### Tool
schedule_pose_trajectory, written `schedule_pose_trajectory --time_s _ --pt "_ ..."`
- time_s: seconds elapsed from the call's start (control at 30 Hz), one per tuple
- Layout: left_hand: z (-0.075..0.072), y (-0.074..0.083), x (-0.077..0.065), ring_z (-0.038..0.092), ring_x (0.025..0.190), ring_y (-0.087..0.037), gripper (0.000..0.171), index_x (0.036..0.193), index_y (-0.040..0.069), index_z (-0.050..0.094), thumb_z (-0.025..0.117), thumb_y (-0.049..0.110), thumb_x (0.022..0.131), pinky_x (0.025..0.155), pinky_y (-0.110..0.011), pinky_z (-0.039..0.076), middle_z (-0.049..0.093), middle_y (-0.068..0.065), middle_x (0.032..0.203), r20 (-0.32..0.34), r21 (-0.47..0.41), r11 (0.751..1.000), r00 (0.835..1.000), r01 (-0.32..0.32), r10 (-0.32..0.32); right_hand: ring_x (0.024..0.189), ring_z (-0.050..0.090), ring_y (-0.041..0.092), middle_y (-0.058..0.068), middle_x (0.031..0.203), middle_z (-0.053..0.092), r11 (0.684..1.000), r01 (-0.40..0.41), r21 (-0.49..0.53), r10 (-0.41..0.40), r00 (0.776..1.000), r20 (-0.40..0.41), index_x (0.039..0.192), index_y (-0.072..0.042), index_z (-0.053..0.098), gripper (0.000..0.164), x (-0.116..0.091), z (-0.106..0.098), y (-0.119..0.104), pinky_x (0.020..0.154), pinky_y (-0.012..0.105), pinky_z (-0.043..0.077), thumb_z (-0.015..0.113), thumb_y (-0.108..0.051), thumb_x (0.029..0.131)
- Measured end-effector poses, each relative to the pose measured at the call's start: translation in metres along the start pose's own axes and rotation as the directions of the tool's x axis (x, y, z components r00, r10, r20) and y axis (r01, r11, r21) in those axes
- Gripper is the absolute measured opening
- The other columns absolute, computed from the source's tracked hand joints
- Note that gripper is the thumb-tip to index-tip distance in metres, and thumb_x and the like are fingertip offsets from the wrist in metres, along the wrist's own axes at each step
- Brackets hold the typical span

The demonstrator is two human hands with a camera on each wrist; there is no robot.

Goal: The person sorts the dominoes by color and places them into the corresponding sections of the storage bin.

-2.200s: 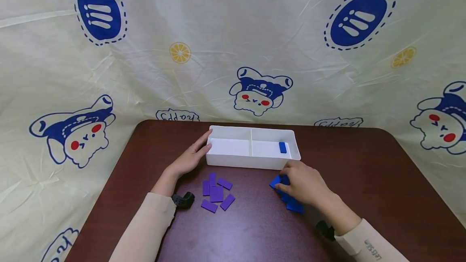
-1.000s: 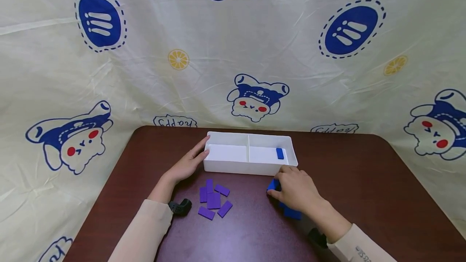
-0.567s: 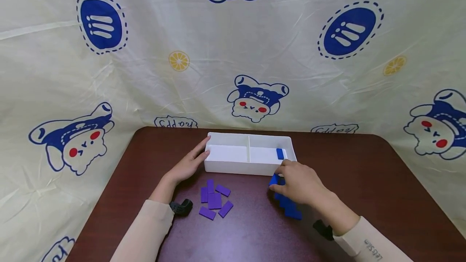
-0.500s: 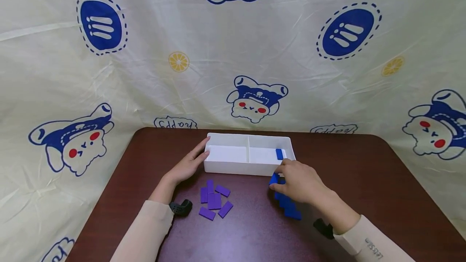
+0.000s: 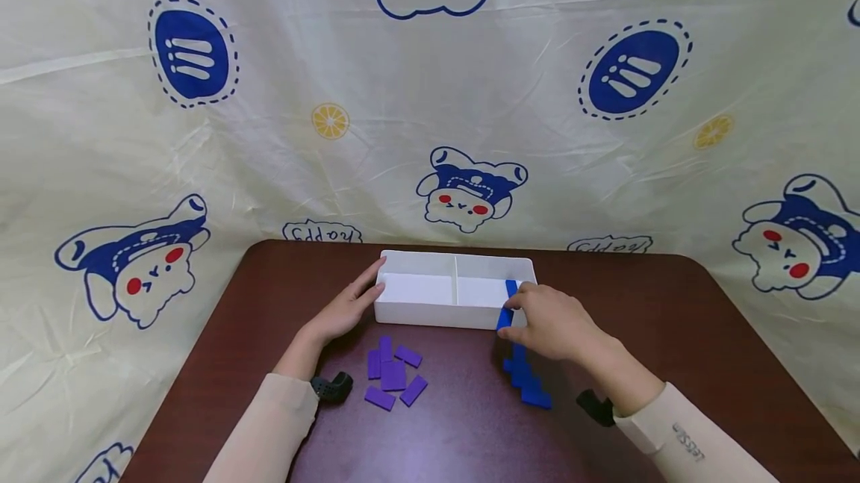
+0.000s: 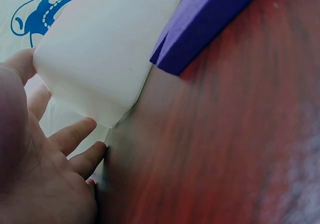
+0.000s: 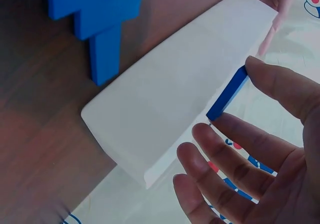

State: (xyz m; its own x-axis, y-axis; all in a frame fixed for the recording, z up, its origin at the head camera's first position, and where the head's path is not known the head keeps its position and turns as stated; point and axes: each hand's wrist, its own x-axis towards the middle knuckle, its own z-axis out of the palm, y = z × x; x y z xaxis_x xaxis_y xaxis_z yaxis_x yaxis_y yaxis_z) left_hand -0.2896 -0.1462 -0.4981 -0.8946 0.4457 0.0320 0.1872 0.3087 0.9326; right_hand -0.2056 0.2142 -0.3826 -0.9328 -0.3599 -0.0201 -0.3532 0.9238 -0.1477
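A white two-compartment box point(image 5: 430, 314) stands towards the back of the table. My left hand point(image 5: 341, 316) rests against its left end, fingers extended; the left wrist view shows fingertips touching the box wall point(image 6: 100, 44). My right hand point(image 5: 554, 322) pinches a blue rectangular block point(image 7: 228, 93) between thumb and index finger, above the box's front edge at the right compartment. Another blue block point(image 5: 511, 287) lies in that compartment, partly hidden by the hand. More blue blocks point(image 5: 527, 378) lie in a cluster on the table below the right hand.
Several purple blocks point(image 5: 393, 375) lie on the dark brown table point(image 5: 457, 423) in front of the box's left half. A divider point(image 5: 456, 280) splits the box. Behind the table hangs a printed white cloth point(image 5: 376, 169).
My right hand has lifted a blue block from the cluster up to the box's front edge. The left hand stays at the box's left end. The head view has shifted slightly.
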Motion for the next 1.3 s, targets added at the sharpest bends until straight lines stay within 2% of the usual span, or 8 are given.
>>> schedule_pose_trajectory --time_s 0.17,0.77,1.3 --pt "0.001 -0.001 0.0 0.012 0.162 -0.028 0.06 0.166 0.037 0.02 0.044 0.044 0.111 0.13 -0.056 0.013 0.015 0.001 0.175 0.003 -0.001 1.0 1.0 0.001 -0.001 0.102 0.067 0.027 0.012 0.118 0.07 1.0 0.016 -0.001 -0.016 1.0 -0.008 0.12 -0.009 0.077 0.046 0.004 -0.005 0.001 0.078 0.048 0.061 0.083 -0.04 0.087" --pt "0.003 -0.002 -0.001 0.012 0.162 -0.024 0.061 0.165 0.04 0.019 0.045 0.046 0.11 0.13 -0.055 0.014 0.016 0.002 0.175 0.006 0.002 1.0 1.0 0.008 -0.008 0.102 0.064 0.027 0.012 0.118 0.069 0.998 0.037 -0.045 -0.038 0.999 -0.014 0.123 -0.009 0.076 0.045 0.013 -0.013 0.007 0.079 0.045 0.06 0.082 -0.037 0.088" --pt "0.0 -0.001 0.0 0.012 0.162 -0.024 0.06 0.165 0.042 0.02 0.045 0.048 0.11 0.13 -0.054 0.014 0.015 0.003 0.175 -0.004 0.015 1.0 1.0 0.01 -0.01 0.118 0.059 0.037 0.016 0.129 0.066 0.999 0.028 -0.038 -0.029 0.999 -0.021 0.125 -0.009 0.075 0.044 0.025 -0.021 0.012 0.098 0.056 0.054 0.082 -0.033 0.089"
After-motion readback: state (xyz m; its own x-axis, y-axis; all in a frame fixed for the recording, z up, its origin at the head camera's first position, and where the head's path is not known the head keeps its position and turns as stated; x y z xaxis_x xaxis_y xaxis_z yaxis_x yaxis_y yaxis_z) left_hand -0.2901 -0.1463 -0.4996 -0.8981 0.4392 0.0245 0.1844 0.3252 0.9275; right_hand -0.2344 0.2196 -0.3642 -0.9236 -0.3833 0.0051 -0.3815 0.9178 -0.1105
